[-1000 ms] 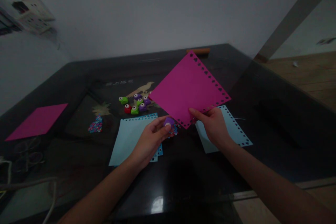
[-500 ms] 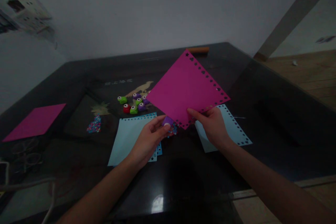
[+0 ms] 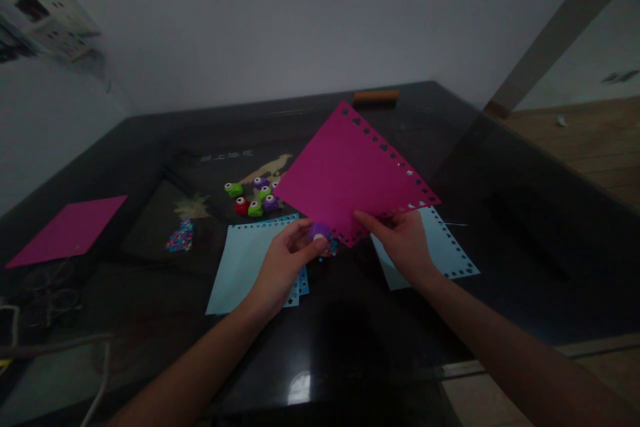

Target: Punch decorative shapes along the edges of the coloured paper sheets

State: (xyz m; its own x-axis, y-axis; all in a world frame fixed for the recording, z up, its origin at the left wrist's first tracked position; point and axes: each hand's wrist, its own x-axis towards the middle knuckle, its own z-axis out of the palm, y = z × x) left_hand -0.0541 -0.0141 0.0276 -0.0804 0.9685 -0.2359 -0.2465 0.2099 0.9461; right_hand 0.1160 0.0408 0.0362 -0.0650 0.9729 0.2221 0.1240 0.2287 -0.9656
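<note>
My left hand [image 3: 287,255] is closed around a purple craft punch [image 3: 319,232], which sits at the lower left edge of a pink sheet of paper [image 3: 337,170]. Between thumb and fingers, my right hand [image 3: 400,240] pinches that sheet by its lower right edge. Two of the sheet's edges carry rows of small punched shapes. Below my left hand lie light blue sheets [image 3: 243,267] with punched borders. Another light blue sheet [image 3: 447,247] lies partly under my right hand. Small punched bits [image 3: 330,248] show behind the purple punch.
Several green, red and purple punches [image 3: 255,208] stand left of the pink sheet. A heap of colourful paper bits [image 3: 181,236] lies further left, near a second pink sheet [image 3: 70,230]. An orange-brown stick [image 3: 376,97] rests at the back, and a cable [image 3: 60,349] crosses the left front.
The pink sheet has turned and tilted slightly, its top corner shifting left and down. Both hands keep their hold, with the purple punch still at the edge.
</note>
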